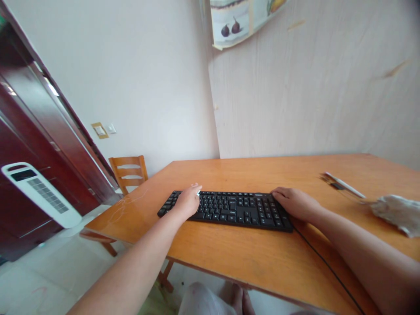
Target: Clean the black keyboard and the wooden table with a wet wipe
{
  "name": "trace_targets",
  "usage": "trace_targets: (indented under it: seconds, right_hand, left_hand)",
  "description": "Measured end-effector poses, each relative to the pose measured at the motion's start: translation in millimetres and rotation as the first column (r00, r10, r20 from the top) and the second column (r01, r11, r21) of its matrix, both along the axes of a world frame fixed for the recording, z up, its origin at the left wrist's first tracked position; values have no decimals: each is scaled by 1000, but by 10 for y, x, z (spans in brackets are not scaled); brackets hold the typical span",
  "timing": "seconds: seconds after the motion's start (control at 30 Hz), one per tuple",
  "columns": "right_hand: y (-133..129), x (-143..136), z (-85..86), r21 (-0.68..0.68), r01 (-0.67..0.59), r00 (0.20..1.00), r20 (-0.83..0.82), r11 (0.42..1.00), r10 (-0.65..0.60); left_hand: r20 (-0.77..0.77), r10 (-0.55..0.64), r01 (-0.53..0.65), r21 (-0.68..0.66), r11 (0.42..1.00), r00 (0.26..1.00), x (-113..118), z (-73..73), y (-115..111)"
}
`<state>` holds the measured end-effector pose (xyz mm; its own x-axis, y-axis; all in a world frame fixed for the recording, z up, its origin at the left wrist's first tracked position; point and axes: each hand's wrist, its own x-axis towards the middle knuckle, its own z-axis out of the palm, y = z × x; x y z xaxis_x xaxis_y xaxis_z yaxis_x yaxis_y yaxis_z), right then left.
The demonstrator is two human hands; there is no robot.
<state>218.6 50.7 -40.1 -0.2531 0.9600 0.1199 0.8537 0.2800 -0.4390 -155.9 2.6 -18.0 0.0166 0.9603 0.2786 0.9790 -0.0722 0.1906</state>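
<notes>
The left hand (pixel 187 203) is pinching a small white item (pixel 198 193) over the keyboard (pixel 241 211); the right hand (pixel 298 204) is gripping its end; progress is showing unclearly.

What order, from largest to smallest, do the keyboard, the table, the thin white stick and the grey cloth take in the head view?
1. Table
2. Keyboard
3. Grey cloth
4. Thin white stick
</notes>
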Motion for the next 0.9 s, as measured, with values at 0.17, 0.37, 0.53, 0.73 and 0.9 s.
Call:
trace_targets:
  seconds: [0.17,0.37,0.53,0.73,0.9]
  right_hand:
    - [-9,2,9,3,5,1000,-12,1000,-5]
    - [-13,-1,11,10,-10,1000,-24,1000,10]
    - [-19,-9,41,-7,-32,999,-5,999,32]
    - [-34,-23,82,-28,-42,999,25,999,42]
    - [-49,-27,85,-9,-22,1000,11,1000,22]
  left_hand:
    - [-41,-68,65,-57,996,997,428,-35,194]
    - [-77,-189,180,-109,978,979,905,-35,120]
    - [-59,-264,255,-131,958,963,1021,28,-143]
    - [-13,-235,232,-100,967,972,753,56,-423]
    - [-99,-211,203,-89,975,972,491,4,-464]
